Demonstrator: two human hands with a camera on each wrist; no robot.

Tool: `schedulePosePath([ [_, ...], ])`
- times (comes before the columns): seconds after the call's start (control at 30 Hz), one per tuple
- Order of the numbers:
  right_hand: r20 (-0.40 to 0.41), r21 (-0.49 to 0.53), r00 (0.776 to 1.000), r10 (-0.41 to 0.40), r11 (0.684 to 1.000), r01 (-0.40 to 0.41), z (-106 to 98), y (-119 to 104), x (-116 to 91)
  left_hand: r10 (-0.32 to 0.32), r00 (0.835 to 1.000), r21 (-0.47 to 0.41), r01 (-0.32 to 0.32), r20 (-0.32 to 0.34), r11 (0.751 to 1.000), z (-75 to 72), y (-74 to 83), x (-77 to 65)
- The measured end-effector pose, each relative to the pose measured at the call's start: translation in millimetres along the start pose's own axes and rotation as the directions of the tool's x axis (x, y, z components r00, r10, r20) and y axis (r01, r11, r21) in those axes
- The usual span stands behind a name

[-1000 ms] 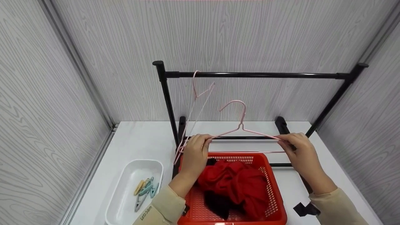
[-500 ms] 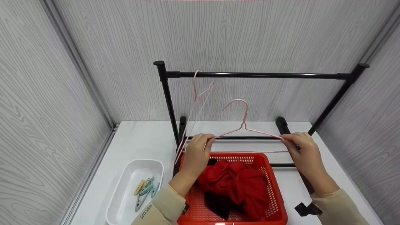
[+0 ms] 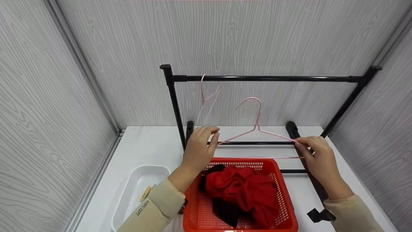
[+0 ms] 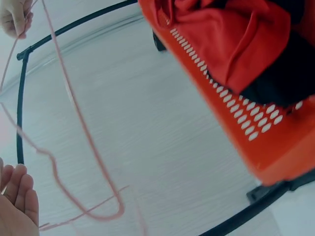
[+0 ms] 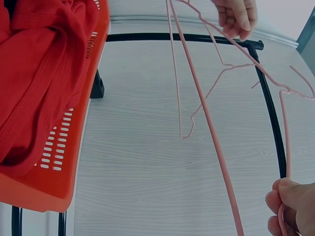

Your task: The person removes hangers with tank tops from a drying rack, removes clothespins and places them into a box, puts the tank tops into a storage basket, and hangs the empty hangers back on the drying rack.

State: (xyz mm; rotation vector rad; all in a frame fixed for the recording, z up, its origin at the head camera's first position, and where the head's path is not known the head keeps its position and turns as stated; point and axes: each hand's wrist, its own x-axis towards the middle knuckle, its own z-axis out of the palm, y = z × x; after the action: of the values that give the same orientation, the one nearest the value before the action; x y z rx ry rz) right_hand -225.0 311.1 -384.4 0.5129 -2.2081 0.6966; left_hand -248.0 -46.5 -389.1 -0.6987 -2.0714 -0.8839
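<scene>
A pink wire hanger (image 3: 259, 112) is held up in front of the black rack, hook upward. My right hand (image 3: 317, 154) pinches its right shoulder between thumb and fingers; the right wrist view shows this grip too (image 5: 290, 206). My left hand (image 3: 199, 146) is beside the hanger's left end with its fingers loosely bent. In the left wrist view the left hand (image 4: 19, 201) has its fingers apart from the wire and holds nothing. A second pink hanger (image 3: 202, 93) hangs on the rack's top bar (image 3: 280, 78), its lower part hidden behind the left hand.
Below the hands stands a red perforated basket (image 3: 291, 206) with red cloth (image 3: 241, 185) and black cloth (image 3: 224, 212) in it. To the left is a white tray (image 3: 119, 206); a yellow clothespin (image 3: 145, 194) shows there, partly covered by the left sleeve. Grey panel walls enclose the table.
My left hand has let go of the hanger's left shoulder and risen slightly. The right hand has carried the hanger a little right and up. The left forearm now covers most clothespins.
</scene>
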Motion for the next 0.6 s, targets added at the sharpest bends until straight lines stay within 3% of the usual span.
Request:
schedulePosePath([
  [0.13, 0.006, -0.004, 1.0, 0.005, 1.0, -0.005, -0.6, 0.0, -0.7, 0.022, 1.0, 0.077, -0.022, -0.011, 0.997, -17.0, -7.3, 19.4],
  [0.33, 0.006, -0.011, 1.0, 0.014, 1.0, -0.014, -1.0, 1.4, -1.3, 0.007, 0.997, 0.181, 0.007, -0.073, 0.983, -40.5, -25.9, 50.8],
  [0.6, 0.007, -0.002, 0.999, 0.053, 0.999, -0.053, -4.9, 8.6, -7.1, -0.039, 0.993, 0.304, 0.071, -0.11, 0.95, -49.7, -38.3, 83.3],
])
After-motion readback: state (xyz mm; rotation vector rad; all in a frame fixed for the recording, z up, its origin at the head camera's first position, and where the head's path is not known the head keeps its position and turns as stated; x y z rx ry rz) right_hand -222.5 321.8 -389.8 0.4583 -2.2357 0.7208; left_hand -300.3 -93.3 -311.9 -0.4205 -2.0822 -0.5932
